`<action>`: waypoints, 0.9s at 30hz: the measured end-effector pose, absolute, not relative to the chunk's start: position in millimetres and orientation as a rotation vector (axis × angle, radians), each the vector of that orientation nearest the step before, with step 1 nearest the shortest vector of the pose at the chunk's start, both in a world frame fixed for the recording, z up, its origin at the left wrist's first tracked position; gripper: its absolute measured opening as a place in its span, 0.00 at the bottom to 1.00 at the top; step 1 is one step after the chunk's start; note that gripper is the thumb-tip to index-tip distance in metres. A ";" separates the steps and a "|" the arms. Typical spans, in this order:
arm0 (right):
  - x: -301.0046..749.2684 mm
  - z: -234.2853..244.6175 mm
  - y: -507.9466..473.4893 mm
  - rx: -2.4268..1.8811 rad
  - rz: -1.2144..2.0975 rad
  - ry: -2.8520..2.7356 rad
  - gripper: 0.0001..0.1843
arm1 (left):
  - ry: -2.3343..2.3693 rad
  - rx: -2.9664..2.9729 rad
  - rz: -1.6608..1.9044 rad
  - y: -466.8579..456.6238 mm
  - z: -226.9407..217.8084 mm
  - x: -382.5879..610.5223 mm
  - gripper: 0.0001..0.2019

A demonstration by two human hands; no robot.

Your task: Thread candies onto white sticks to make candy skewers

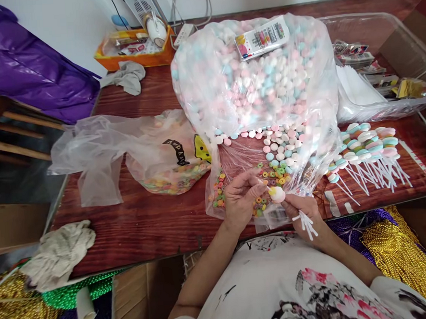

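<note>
In front of my chest, my left hand is closed in a pinch on a thin white stick, with a yellow ring and a rounded pinkish-white candy at its end. The fingertips of my right hand pinch the far side of that candy. Several white sticks are tucked in the right palm. Under and beyond the hands, small coloured ring candies and pink, white and blue round candies lie on clear plastic. They spill from a large clear bag.
Finished-looking candy sticks lie in a pile at the right. Behind them stands a clear plastic bin with packets. A second bag of ring candies, a crumpled cloth and an orange box are on the left.
</note>
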State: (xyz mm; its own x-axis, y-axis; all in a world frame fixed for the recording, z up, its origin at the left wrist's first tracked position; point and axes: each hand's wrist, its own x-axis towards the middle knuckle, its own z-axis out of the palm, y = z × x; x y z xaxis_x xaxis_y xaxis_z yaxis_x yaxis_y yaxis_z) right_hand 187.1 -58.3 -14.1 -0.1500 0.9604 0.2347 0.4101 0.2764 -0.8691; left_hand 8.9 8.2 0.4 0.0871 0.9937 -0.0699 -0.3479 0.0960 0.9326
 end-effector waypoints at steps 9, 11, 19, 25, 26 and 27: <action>194.8 -26.2 -55.4 -1.304 0.915 -1.583 0.12 | 0.875 1.185 0.844 14.2 -1.5 24.2 0.13; 201.9 -29.5 -52.7 -1.337 0.890 -1.537 0.11 | 0.816 1.404 0.715 41.3 -1.9 20.1 0.13; 232.7 -24.6 -49.4 -1.442 0.730 -1.401 0.13 | 0.996 2.386 0.373 151.8 -18.0 29.9 0.04; 226.8 -17.2 -54.8 -1.370 0.758 -1.541 0.13 | 0.905 2.466 0.242 160.5 -21.9 35.7 0.05; 226.7 -18.3 -55.1 -1.374 0.756 -1.545 0.13 | 0.914 2.465 0.237 159.6 -20.2 36.4 0.06; 226.9 -19.8 -55.4 -1.377 0.752 -1.549 0.13 | 0.930 2.458 0.239 158.7 -18.3 37.1 0.06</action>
